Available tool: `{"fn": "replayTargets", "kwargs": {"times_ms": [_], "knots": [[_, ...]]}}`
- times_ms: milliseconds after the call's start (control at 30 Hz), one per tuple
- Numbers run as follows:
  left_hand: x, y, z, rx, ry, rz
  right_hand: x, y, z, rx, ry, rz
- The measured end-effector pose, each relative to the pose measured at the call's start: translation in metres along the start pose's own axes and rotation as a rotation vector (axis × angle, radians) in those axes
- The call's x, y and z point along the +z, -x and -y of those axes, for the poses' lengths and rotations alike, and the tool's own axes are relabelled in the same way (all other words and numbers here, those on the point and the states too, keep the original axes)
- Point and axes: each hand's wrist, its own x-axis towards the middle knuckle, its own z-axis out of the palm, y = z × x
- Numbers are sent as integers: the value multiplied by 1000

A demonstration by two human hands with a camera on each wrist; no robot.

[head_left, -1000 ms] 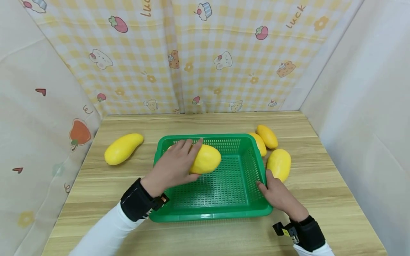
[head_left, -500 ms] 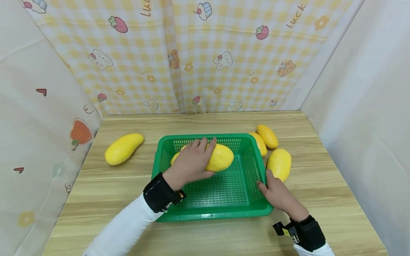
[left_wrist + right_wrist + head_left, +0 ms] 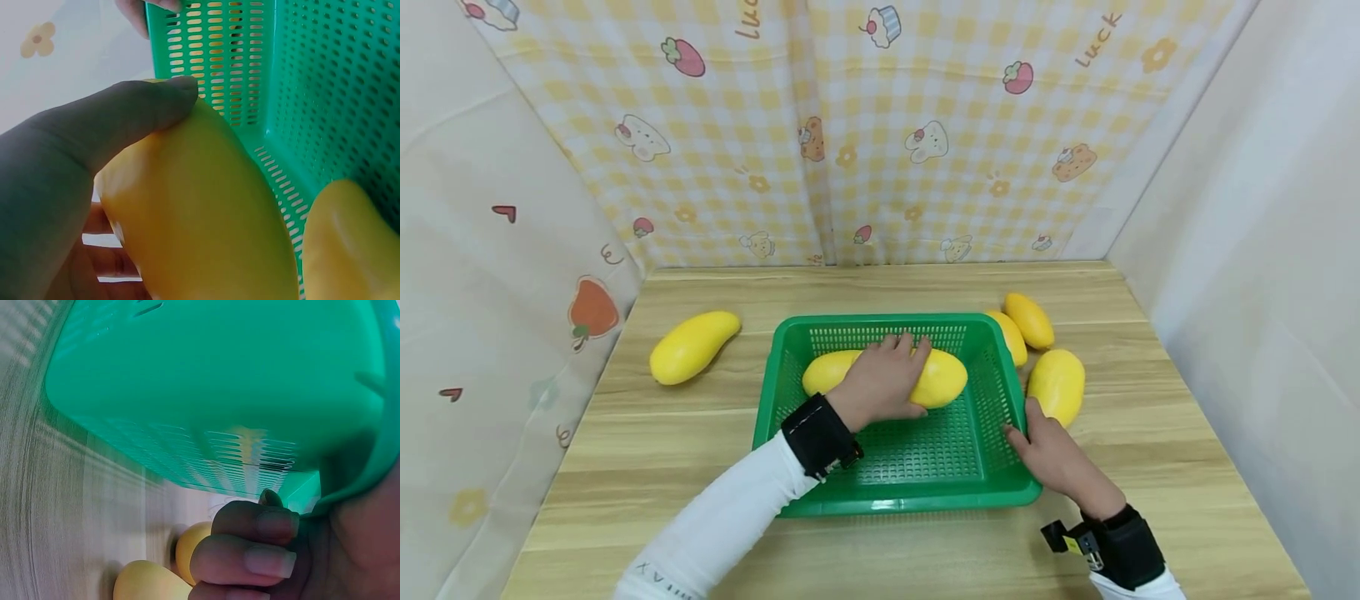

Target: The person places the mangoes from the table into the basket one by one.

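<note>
In the head view, my left hand (image 3: 883,383) reaches into a green plastic basket (image 3: 880,505) and grips a yellow mango (image 3: 943,381) from above. The left wrist view shows my thumb (image 3: 131,109) along one side of this mango (image 3: 200,206), with fingers on its other side. A second yellow mango (image 3: 827,371) lies in the basket's left part, partly behind my left hand. My right hand (image 3: 1056,458) holds the basket's right rim, thumb on the inner side. Its curled fingers (image 3: 244,550) show beneath the rim in the right wrist view.
A long yellow mango (image 3: 692,346) lies on the wooden table (image 3: 625,467) left of the basket. On the right are a yellow mango (image 3: 1058,383) beside my right hand and two orange-yellow ones (image 3: 1030,321) farther back. A checked curtain (image 3: 880,192) hangs behind.
My left hand has carried its mango rightward and slightly down inside the basket, uncovering more of the mango on the left. My right hand has stayed on the rim.
</note>
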Motion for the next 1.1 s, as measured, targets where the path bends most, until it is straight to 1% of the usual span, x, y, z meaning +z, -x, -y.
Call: {"fn": "replayTargets", "kwargs": {"times_ms": [167, 300, 400, 533, 700, 833, 967, 1100], "knots": [[6, -11, -3, -11, -1, -32, 0, -2, -1, -5, 1, -6], [11, -17, -5, -27, -1, -24, 0, -3, 0, -5, -5, 0], [13, -21, -7, -37, 18, -18, 0, -3, -1, -13, -3, -10], [18, -27, -13, -49, 50, 12, 0, -3, -1, -15, -10, -11], [28, -32, -23, -54, 70, 62, 1, 0, -1, 1, -26, 0], [33, -36, -30, -63, 57, 76, 1, 1, -1, -3, -31, -7], [37, -41, -36, -75, 18, 78, 1, 1, -2, -9, -31, -7], [41, -45, -39, -72, -14, 82, 1, 2, -2, -10, -36, -2]]}}
